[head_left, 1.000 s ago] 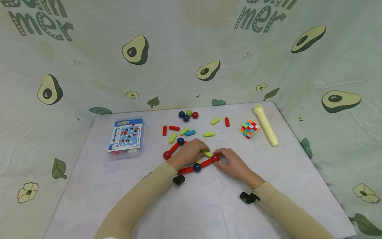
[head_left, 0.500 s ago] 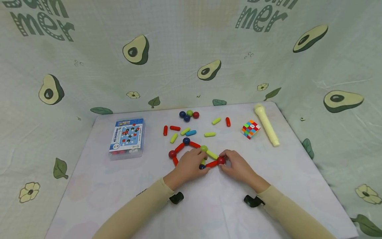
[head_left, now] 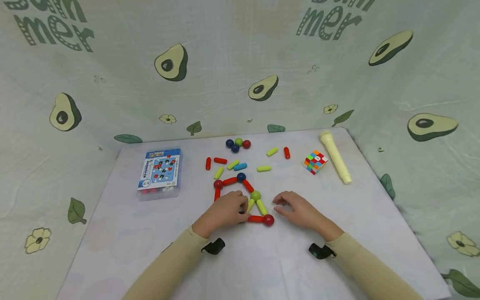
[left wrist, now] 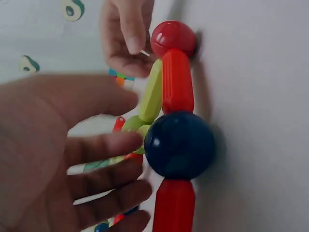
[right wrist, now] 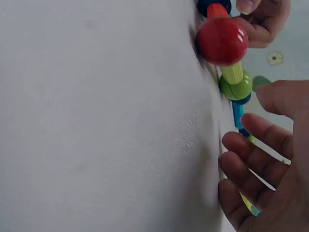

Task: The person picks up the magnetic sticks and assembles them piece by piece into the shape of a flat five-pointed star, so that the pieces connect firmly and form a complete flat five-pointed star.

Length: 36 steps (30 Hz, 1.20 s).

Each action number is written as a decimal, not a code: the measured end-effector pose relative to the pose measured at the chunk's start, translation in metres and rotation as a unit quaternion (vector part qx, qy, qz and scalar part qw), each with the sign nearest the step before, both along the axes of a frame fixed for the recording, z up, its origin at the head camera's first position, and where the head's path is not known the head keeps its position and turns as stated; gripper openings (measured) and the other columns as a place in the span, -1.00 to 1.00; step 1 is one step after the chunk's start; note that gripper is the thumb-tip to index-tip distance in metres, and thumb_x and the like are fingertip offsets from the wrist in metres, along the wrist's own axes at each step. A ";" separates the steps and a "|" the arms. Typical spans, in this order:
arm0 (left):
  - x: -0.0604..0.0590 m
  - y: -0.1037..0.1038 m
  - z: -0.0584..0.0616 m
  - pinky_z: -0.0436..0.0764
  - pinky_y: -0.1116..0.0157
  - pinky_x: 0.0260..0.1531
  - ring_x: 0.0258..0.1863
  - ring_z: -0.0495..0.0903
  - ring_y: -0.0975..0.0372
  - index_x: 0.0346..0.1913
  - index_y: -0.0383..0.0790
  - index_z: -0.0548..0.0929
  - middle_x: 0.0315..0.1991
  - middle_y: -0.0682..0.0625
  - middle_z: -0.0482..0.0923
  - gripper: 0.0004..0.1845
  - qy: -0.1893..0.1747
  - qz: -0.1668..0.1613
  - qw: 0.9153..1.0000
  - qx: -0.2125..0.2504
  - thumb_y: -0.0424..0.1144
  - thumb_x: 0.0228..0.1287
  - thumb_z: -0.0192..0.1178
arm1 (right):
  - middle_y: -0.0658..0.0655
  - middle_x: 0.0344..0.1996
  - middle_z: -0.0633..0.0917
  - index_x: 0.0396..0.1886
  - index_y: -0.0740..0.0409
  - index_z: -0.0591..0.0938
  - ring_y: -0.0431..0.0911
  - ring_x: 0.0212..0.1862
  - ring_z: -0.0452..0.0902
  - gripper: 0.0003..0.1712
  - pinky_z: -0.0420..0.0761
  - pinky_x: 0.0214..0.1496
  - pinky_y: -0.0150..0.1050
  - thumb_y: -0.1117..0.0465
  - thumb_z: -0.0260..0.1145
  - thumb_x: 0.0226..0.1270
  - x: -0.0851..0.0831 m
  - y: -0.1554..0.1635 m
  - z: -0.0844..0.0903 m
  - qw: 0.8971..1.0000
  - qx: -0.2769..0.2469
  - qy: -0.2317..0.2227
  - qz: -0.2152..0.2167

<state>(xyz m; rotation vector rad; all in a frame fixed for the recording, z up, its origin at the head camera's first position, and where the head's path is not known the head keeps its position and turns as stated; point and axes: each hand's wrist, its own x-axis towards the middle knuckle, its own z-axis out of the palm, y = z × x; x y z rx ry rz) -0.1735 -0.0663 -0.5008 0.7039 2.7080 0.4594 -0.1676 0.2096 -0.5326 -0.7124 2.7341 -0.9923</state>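
Observation:
A frame of magnetic rods and balls lies on the table. Its corners include a red ball [head_left: 268, 220], a green ball [head_left: 255, 196], a far blue ball [head_left: 241, 177] and a left red ball [head_left: 218, 184]. Red rods and yellow-green rods join them. My left hand [head_left: 225, 209] is at the frame's near left side, covering part of it. In the left wrist view its fingers are relaxed, with the index tip beside a dark blue ball [left wrist: 179, 145]; whether they touch, I cannot tell. My right hand [head_left: 300, 209] hovers right of the frame, fingers loosely bent, holding nothing.
Loose rods, including a blue rod [head_left: 240, 166], lie beyond the frame. Several balls [head_left: 235, 148] cluster at the back. A clear kit box [head_left: 159, 173] stands left. A puzzle cube [head_left: 315, 162] and a cream tube-like stick [head_left: 335, 157] are at right.
The frame first shifted right, then turned clockwise, its right red ball coming nearer. My right hand has let go of that ball. My left hand has moved left and nearer since half a second ago.

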 end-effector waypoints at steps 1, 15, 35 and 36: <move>-0.001 0.000 0.000 0.54 0.34 -0.27 -0.27 0.46 0.26 -0.18 0.00 0.60 -0.25 0.12 0.48 -0.76 0.001 0.017 1.000 0.009 0.03 0.31 0.37 | -0.10 -0.05 0.64 0.06 0.00 0.64 -0.16 -0.03 0.54 -0.74 0.60 0.08 -0.11 0.10 0.37 0.43 -0.004 0.000 0.000 1.000 -0.001 0.002 -0.005; -0.004 0.032 -0.036 0.66 0.31 -0.29 -0.15 0.60 0.19 0.38 0.11 0.53 0.07 -0.02 0.60 -0.50 0.113 0.075 0.991 0.008 0.05 0.45 0.23 | 0.11 0.37 0.40 0.45 -0.04 0.43 0.01 0.08 0.54 -0.41 0.62 0.12 -0.03 0.09 0.32 0.48 -0.088 -0.022 -0.004 0.996 0.036 0.013 -0.080; -0.006 0.005 -0.032 0.61 0.27 -0.07 -0.07 0.52 0.21 0.32 0.08 0.58 0.02 0.01 0.57 -0.56 0.052 0.071 0.993 0.079 0.00 0.44 0.25 | -0.08 -0.11 0.65 -0.01 -0.01 0.67 -0.11 -0.02 0.50 -0.76 0.56 0.14 -0.08 0.27 0.41 0.38 -0.067 -0.031 0.007 0.995 0.061 -0.014 0.079; -0.006 0.006 -0.033 0.61 0.28 -0.09 -0.09 0.52 0.21 0.31 0.07 0.58 0.01 0.02 0.57 -0.57 0.054 0.073 0.992 0.083 0.00 0.44 0.26 | -0.09 -0.10 0.65 -0.01 -0.01 0.68 -0.11 -0.01 0.50 -0.77 0.56 0.15 -0.08 0.27 0.41 0.37 -0.065 -0.031 0.008 0.995 0.055 -0.012 0.087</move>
